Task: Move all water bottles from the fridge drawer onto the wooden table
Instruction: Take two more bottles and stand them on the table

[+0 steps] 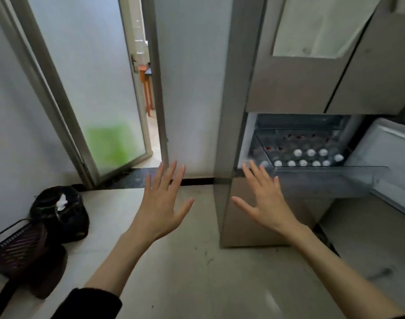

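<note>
The fridge drawer point(330, 178), clear plastic, stands pulled out at the right of the head view. Several water bottles point(310, 153) stand upright in it, showing white caps. My right hand point(264, 199) is spread flat in the air just left of the drawer's front corner, fingers apart, holding nothing. My left hand point(162, 201) is raised the same way over the floor, open and empty. Through the door gap, a leg of a wooden table point(147, 93) shows in the far room.
The beige fridge body point(289, 77) fills the upper right, its open lower door point(390, 157) swung out at the far right. A frosted glass door point(93, 88) stands ajar at left. A black bin point(61, 212) and a dark basket point(17, 247) sit on the floor.
</note>
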Available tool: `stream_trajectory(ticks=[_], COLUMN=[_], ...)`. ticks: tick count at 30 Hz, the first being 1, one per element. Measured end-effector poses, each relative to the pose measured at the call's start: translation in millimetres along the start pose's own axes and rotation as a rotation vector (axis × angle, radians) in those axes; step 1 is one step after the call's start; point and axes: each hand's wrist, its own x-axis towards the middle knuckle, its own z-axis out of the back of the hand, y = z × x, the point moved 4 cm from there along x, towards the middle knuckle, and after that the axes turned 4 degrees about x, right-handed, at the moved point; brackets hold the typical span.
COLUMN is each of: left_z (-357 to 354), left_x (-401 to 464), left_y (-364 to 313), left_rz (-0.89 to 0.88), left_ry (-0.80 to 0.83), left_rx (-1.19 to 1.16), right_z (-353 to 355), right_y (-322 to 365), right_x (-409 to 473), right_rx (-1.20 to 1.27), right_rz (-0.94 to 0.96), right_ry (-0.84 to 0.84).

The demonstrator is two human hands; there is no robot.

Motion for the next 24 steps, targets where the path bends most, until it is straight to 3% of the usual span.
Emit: stream_trajectory(ticks=[18,24], left_z=[-181.8,-240.4], left_x=[297.9,363.0], left_y=[-172.1,-231.9], left_rz=[-0.294,-0.195], left_ry=[0.266,0.32], left_rx=[-0.313,-0.488], right_z=[66.8,69.1], right_y=[-279.3,-381.0], right_x=[117.2,166.0], right_rx=[0.133,0.202], right_rz=[-0.471,-0.557], right_ry=[-0.156,-0.127])
